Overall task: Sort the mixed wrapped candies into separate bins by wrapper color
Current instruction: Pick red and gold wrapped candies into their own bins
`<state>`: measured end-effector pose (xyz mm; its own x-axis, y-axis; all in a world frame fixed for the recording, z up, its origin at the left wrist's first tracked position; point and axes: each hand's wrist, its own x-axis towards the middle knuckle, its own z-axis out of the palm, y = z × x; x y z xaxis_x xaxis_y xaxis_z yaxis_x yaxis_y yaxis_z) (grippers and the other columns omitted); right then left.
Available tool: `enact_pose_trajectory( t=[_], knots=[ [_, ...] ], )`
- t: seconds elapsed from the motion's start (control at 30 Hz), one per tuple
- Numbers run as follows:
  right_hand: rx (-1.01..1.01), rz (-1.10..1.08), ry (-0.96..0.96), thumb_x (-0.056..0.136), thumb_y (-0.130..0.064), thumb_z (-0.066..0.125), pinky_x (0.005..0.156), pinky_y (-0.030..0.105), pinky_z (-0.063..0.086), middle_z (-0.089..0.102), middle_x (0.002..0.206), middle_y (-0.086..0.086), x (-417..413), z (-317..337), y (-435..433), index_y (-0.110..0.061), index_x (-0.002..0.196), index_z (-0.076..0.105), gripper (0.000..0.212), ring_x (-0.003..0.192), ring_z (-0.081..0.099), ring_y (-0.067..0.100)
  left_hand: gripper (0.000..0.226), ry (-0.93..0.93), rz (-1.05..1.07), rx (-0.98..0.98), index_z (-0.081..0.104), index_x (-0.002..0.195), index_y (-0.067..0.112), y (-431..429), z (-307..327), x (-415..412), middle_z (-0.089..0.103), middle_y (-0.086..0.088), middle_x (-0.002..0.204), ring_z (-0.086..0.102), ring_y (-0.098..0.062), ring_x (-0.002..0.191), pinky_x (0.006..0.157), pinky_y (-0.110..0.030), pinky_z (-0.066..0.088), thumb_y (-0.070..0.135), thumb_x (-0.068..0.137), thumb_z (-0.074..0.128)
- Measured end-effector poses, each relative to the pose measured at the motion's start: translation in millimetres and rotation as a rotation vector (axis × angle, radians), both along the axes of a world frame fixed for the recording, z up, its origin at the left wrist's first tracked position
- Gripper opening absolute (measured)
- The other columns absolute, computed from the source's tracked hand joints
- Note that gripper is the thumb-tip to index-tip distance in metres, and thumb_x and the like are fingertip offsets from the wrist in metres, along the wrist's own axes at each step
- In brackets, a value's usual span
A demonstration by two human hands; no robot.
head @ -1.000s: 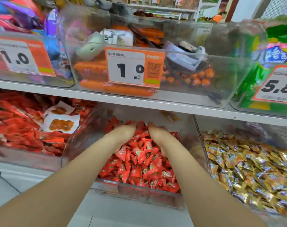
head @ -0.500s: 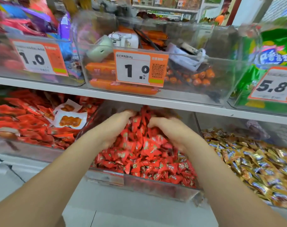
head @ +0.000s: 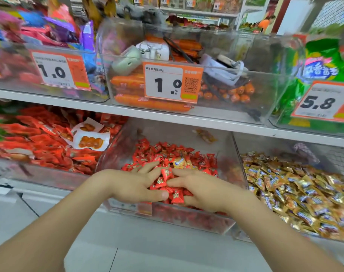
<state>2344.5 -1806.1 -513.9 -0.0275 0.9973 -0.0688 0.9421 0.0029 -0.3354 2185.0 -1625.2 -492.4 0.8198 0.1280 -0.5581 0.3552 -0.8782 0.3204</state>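
Clear bin point(head: 196, 218); left hand point(head: 132, 183), right hand point(head: 204, 191) now flatter

A packet bin point(head: 39, 173) is set left of the middle bin point(head: 173, 132), a candy bin point(head: 269, 146) right. A sausage bin point(head: 269, 95) is shelved above.

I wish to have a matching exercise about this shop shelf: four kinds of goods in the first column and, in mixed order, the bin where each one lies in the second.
1. small red candies
2. heap of gold candies
3. orange sausages
4. green bags

A. middle bin of the upper shelf
B. right bin of the lower shelf
C. right bin of the upper shelf
D. middle bin of the lower shelf

Pairs: 1-D, 2-B, 3-A, 4-C
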Motion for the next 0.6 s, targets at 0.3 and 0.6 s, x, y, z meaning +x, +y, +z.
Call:
enact_pose_trajectory(
  t=[0.3, 0.6],
  knots=[
    [-0.175, -0.134, 0.022, 0.089, -0.029, 0.077, 0.129, 0.038, 0.023, 0.02, 0.173, -0.005, 10, 8, 7, -0.051, 0.149, 0.051, 0.069, 0.16, 0.018, 0.012, 0.072, -0.069, 0.116, 0.158, 0.03, 0.151, 0.059, 3, 14, 2, -0.009, 0.021, 0.172, -0.016, -0.035, 0.159, 0.125, -0.063, -0.005, 0.066, 0.088, 0.064],
    [0.155, -0.667, 0.111, 0.086, -0.001, 0.059, 0.09, 0.026, 0.057, 0.072, 0.103, -0.011, 27, 44, 10, -0.028, 0.105, 0.076, 0.036, 0.095, 0.069, 0.009, 0.032, -0.77, 0.145, 0.13, 0.077, 0.098, 0.026, -8, 8, 42, 0.069, 0.006, 0.107, 0.065, -0.012, 0.104, 0.099, -0.037, 0.053, 0.003, 0.088, 0.057]
  ],
)
